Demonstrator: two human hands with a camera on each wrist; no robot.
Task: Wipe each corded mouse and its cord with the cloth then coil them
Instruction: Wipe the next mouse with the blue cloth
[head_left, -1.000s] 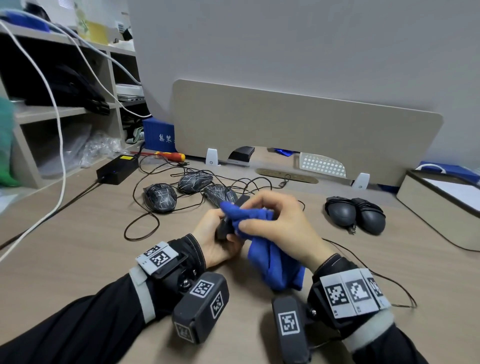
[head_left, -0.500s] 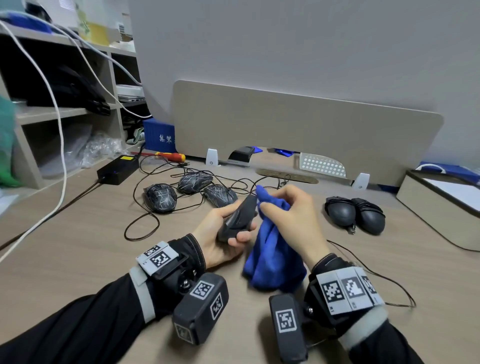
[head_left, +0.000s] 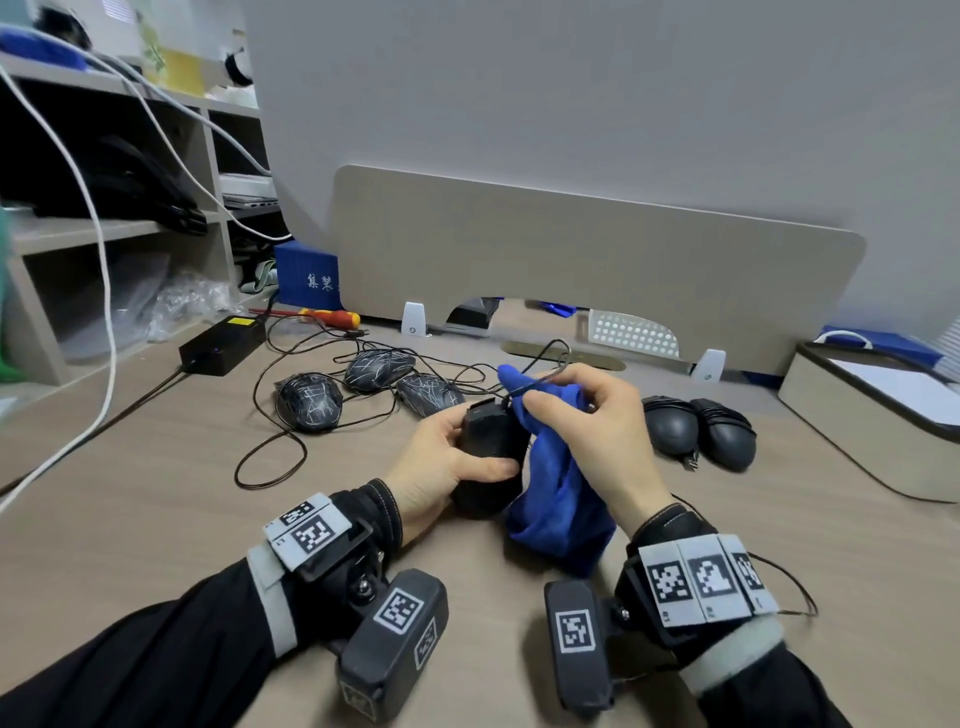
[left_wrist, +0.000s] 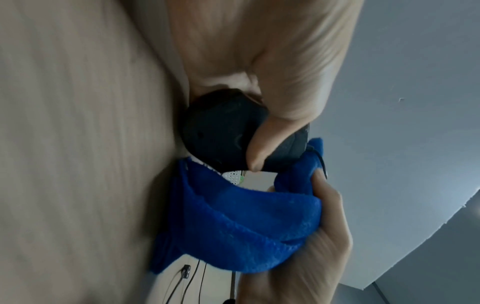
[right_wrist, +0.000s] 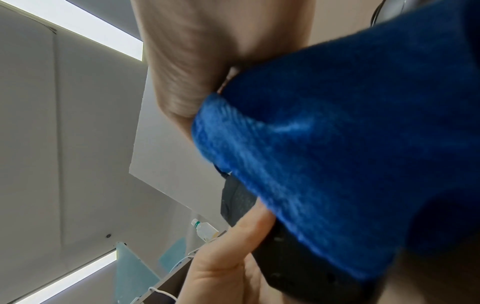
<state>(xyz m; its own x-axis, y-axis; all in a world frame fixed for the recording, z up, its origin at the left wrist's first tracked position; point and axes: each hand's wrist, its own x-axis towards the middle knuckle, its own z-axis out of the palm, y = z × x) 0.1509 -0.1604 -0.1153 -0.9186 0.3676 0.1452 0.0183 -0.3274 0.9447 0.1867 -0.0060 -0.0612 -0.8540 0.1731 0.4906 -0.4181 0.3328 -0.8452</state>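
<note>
The left hand (head_left: 441, 467) grips a matte black corded mouse (head_left: 488, 441), thumb across its top, just above the wooden desk (head_left: 156, 519); the right hand's (head_left: 597, 441) fingers (head_left: 550, 405) pinch a blue terry cloth (head_left: 556, 509) round its thin black cord (head_left: 545, 364) beside the mouse's front.

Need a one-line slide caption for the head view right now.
Left hand grips a black corded mouse while right hand pinches its cord in a blue cloth.
</note>
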